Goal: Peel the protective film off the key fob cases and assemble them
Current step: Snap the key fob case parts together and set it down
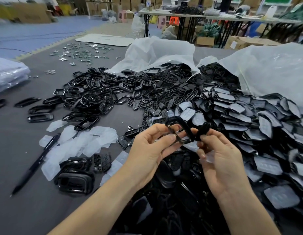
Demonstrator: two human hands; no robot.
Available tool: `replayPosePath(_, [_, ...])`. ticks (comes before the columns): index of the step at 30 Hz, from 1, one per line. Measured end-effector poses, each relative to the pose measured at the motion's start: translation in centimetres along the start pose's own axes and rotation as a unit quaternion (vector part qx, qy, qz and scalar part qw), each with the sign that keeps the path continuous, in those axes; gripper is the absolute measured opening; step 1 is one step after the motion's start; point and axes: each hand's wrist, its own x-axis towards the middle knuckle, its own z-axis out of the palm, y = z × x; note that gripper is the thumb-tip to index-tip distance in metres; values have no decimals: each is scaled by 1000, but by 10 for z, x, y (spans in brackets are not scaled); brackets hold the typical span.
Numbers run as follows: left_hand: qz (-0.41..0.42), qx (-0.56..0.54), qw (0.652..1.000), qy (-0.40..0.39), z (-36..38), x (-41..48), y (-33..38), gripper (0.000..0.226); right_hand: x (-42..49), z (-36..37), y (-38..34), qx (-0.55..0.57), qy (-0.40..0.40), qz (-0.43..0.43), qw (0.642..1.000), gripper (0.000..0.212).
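Above the grey worktop [13, 150], left hand [147, 150] pinches a black fob frame [186, 131], right hand [222, 160] grips a black case shell [204, 128] plus clear film [208, 157].

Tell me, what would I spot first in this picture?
In the middle, the left hand and the right hand hold black key fob case parts between them. On the right a huge heap of film-covered parts spills from a plastic bag, and behind the left hand lies a pile of black frames.

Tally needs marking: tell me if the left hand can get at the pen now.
Probably, once freed: the pen lies uncovered left of the left hand, but that hand grips a case frame.
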Motion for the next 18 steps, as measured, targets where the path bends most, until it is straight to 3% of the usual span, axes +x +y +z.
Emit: replayPosePath(18, [21, 20, 1000, -9, -6, 0, 1, 12, -3, 1, 3, -41, -32, -32, 998, 16])
